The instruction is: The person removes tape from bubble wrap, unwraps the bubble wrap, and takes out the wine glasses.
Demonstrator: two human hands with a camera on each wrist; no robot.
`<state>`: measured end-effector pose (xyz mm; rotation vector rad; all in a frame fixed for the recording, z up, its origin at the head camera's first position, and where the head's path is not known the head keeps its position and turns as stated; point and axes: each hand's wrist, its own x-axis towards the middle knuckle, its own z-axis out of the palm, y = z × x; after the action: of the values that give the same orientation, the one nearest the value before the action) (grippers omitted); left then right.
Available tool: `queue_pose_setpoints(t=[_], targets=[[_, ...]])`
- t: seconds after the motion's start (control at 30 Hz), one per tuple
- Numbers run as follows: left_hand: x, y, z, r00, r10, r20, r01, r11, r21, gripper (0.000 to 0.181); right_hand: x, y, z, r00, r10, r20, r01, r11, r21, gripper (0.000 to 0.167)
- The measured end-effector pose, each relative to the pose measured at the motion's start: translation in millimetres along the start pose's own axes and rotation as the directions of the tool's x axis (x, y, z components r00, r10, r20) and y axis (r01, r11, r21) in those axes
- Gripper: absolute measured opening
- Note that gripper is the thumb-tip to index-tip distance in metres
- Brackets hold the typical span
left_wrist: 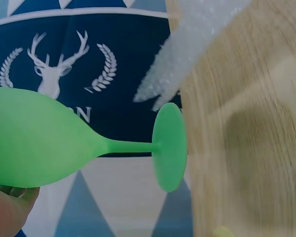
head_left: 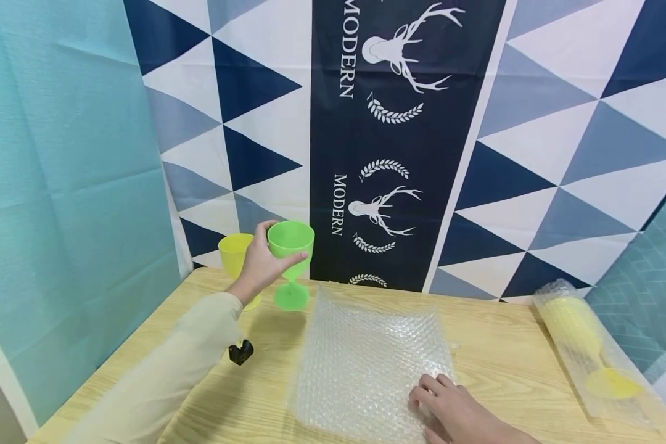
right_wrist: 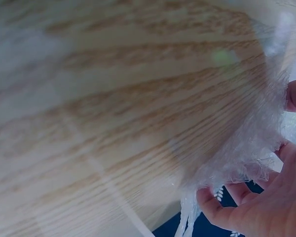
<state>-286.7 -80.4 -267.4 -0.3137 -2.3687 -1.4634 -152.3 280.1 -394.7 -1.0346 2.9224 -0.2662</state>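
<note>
My left hand (head_left: 266,256) grips the bowl of a light green plastic goblet (head_left: 291,271), thumb across its near side. The goblet is upright, its round foot apparently above the table. In the left wrist view the goblet's (left_wrist: 44,138) stem and foot show in full. A yellow goblet (head_left: 234,253) stands behind my left hand and is partly hidden by it. A sheet of bubble wrap (head_left: 372,364) lies flat in the middle. On its near right corner rests my right hand (head_left: 449,407), fingers spread and lightly bent, touching the wrap (right_wrist: 251,143).
At the right edge lies a yellow goblet (head_left: 577,333) rolled in bubble wrap (head_left: 560,290). The wooden table (head_left: 499,357) ends at the back against a patterned cloth (head_left: 272,142). A teal cloth (head_left: 78,160) hangs on the left.
</note>
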Motion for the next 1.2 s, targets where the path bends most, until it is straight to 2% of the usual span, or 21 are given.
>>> queue_pose_setpoints(t=[0.37, 0.63, 0.73, 0.83, 1.03, 1.2], targets=[[13.1, -27.4, 17.2, 0.998, -0.061, -0.022, 0.062, 0.997, 0.045, 0.091, 7.5, -2.7, 0.8, 0.998, 0.037, 0.053, -0.038, 0.999, 0.012, 0.026], [16.9, -46.1, 25.7, 0.996, -0.094, -0.010, 0.094, 0.995, 0.029, 0.092, 8.4, -0.5, 0.1, 0.999, 0.029, 0.036, -0.029, 1.000, -0.002, 0.026], [16.7, -52.5, 28.6, 0.994, -0.110, -0.012, 0.111, 0.993, 0.034, 0.092, 8.4, 0.5, 1.7, 0.999, 0.020, 0.037, -0.020, 1.000, 0.006, 0.031], [16.8, -56.0, 30.8, 0.992, -0.123, -0.029, 0.124, 0.991, 0.044, 0.092, 8.1, 0.9, 3.4, 0.998, 0.033, 0.056, -0.035, 0.999, 0.027, 0.040], [20.6, -58.2, 35.8, 0.987, -0.144, -0.069, 0.148, 0.987, 0.060, 0.093, 5.6, 2.6, 4.2, 0.993, 0.075, 0.088, -0.081, 0.995, 0.063, 0.038], [25.7, -57.9, 41.7, 0.986, -0.145, -0.078, 0.149, 0.988, 0.045, 0.092, 4.1, 5.4, 2.0, 0.994, 0.079, 0.080, -0.085, 0.994, 0.074, 0.037]])
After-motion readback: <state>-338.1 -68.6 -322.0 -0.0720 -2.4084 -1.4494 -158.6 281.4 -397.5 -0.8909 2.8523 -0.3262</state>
